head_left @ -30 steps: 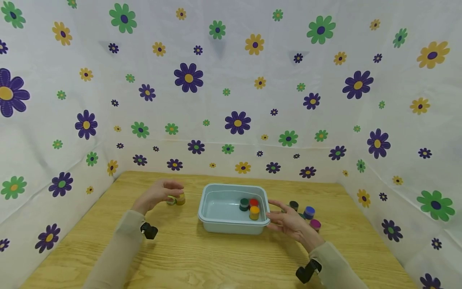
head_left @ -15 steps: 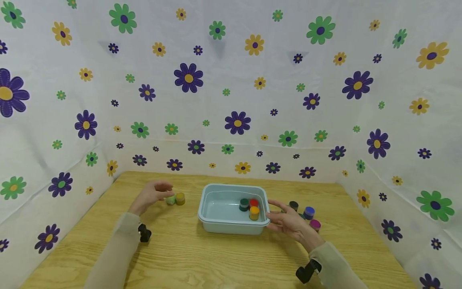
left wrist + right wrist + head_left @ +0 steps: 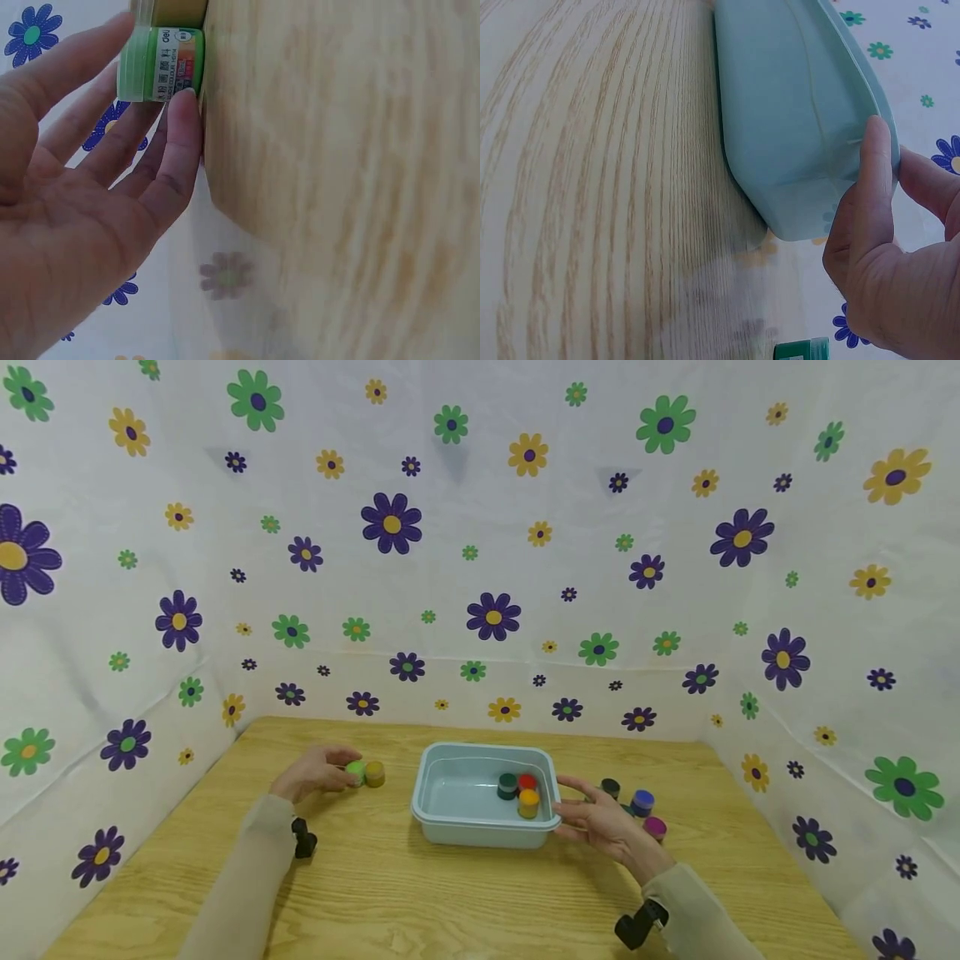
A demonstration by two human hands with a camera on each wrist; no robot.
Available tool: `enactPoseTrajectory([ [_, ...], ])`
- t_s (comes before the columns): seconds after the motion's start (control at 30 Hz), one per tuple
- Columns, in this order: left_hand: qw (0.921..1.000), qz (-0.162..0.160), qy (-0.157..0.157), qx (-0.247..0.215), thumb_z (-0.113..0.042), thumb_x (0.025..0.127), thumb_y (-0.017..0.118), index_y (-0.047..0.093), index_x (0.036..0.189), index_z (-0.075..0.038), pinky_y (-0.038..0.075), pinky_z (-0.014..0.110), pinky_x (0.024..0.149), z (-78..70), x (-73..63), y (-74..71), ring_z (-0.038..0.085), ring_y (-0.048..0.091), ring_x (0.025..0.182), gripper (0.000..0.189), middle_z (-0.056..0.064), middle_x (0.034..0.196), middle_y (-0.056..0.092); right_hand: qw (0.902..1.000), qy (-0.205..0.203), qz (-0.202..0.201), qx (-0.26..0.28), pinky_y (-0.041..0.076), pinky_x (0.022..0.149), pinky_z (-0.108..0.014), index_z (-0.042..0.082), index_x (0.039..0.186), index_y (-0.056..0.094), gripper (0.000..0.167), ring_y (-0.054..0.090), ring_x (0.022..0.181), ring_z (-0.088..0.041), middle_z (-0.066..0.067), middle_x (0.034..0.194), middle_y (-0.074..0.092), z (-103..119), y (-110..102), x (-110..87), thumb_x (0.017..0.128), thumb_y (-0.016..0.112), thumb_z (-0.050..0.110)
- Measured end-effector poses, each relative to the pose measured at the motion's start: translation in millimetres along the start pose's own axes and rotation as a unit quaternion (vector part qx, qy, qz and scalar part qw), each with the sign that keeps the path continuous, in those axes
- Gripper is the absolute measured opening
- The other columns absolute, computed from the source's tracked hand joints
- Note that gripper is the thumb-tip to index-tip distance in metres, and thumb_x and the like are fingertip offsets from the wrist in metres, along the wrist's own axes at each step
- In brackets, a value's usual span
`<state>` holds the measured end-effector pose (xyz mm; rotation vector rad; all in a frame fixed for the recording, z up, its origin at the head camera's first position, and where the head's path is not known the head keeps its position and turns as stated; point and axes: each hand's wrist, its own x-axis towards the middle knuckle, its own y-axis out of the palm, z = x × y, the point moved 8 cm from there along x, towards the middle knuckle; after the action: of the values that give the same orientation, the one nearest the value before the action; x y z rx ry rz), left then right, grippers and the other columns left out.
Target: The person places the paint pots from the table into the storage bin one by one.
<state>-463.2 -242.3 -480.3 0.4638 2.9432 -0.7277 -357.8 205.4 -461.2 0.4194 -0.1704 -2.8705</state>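
A green paint jar [image 3: 356,772] stands upright on the table at the left, a label on its side in the left wrist view. My left hand [image 3: 318,772] pinches it loosely, thumb in front and fingers behind. Touching its right side is a yellow paint jar [image 3: 374,774]. In the middle sits a pale blue plastic tub [image 3: 480,833]. Inside, toward its right end, are a dark green jar [image 3: 507,786], a red jar [image 3: 527,782] and an orange-yellow jar [image 3: 528,803]. My right hand [image 3: 603,822] touches the tub's right end with extended fingers, at the rim and outer wall.
Behind and beside my right hand stand more jars: a black one [image 3: 611,789], a blue one [image 3: 642,802] and a magenta one [image 3: 655,828]. A green jar [image 3: 802,350] shows in the right wrist view. Flower-printed cloth [image 3: 480,510] encloses the wooden table [image 3: 420,902].
My left hand has moved left off the yellow jar, then lowered to the green jar and closed its fingers about it. My right hand and the tub stay put.
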Motion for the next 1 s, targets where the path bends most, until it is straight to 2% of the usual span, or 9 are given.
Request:
enactPoseTrajectory([
  [0.17,0.9997,0.009,-0.019,0.010,-0.010,0.085,0.075,0.049,0.140,-0.001,0.055,0.035,0.088,5.2,4.0,3.1,0.025,0.058,0.111,0.062,0.027,0.149,0.040,1.0000,0.002,0.001,0.001,0.060,0.082,-0.033,0.011,0.154,0.026,0.069,0.066,0.104,-0.025,-0.027,0.140,0.044,-1,1,-0.6,0.095,0.063,0.008],
  [0.3,0.9996,0.008,-0.023,0.014,-0.007,0.084,0.073,0.052,0.138,-0.001,0.055,0.032,0.085,6.6,5.3,3.4,0.021,0.059,0.101,0.058,0.025,0.140,0.049,1.0000,0.003,-0.001,-0.001,0.060,0.082,-0.032,0.012,0.154,0.027,0.068,0.066,0.105,-0.025,-0.028,0.142,0.041,0,1,-0.8,0.096,0.062,0.008],
  [0.5,0.9995,0.002,-0.011,0.029,-0.009,0.087,0.071,0.050,0.138,0.002,0.055,0.036,0.090,0.0,-1.1,1.5,0.023,0.058,0.105,0.056,0.025,0.132,0.053,1.0000,0.002,0.000,-0.001,0.059,0.082,-0.032,0.012,0.154,0.027,0.067,0.065,0.106,-0.024,-0.028,0.143,0.041,1,1,-0.7,0.097,0.061,0.008],
  [0.63,0.9999,-0.001,-0.016,0.003,-0.012,0.089,0.071,0.047,0.140,0.004,0.055,0.038,0.094,2.6,-1.1,-1.6,0.024,0.060,0.107,0.058,0.026,0.134,0.052,1.0000,0.003,0.001,0.003,0.060,0.081,-0.031,0.013,0.154,0.027,0.068,0.066,0.105,-0.024,-0.028,0.143,0.042,2,1,0.5,0.096,0.063,0.008],
  [0.8,0.9975,-0.020,-0.022,-0.063,-0.012,0.089,0.072,0.048,0.138,0.006,0.055,0.039,0.094,6.1,-1.6,-8.0,0.022,0.065,0.104,0.058,0.024,0.131,0.053,1.0000,0.003,0.001,0.002,0.060,0.080,-0.030,0.013,0.154,0.027,0.068,0.066,0.104,-0.024,-0.027,0.143,0.043,2,1,0.7,0.095,0.063,0.008],
  [0.87,0.9954,-0.028,-0.017,-0.090,-0.011,0.089,0.072,0.047,0.138,0.007,0.055,0.040,0.095,4.6,-3.1,-10.2,0.021,0.067,0.102,0.058,0.021,0.128,0.055,1.0000,0.003,-0.001,0.001,0.060,0.081,-0.030,0.013,0.154,0.027,0.068,0.066,0.104,-0.024,-0.027,0.142,0.043,2,1,0.7,0.095,0.063,0.009],
  [1.0,0.9938,-0.034,0.000,-0.106,-0.014,0.089,0.073,0.044,0.141,0.005,0.055,0.035,0.095,-0.3,-5.1,-12.4,0.015,0.067,0.100,0.062,0.016,0.128,0.056,1.0000,0.005,-0.004,0.000,0.060,0.081,-0.031,0.013,0.154,0.027,0.069,0.066,0.104,-0.024,-0.027,0.142,0.043,0,0,0.7,0.095,0.063,0.009],
])
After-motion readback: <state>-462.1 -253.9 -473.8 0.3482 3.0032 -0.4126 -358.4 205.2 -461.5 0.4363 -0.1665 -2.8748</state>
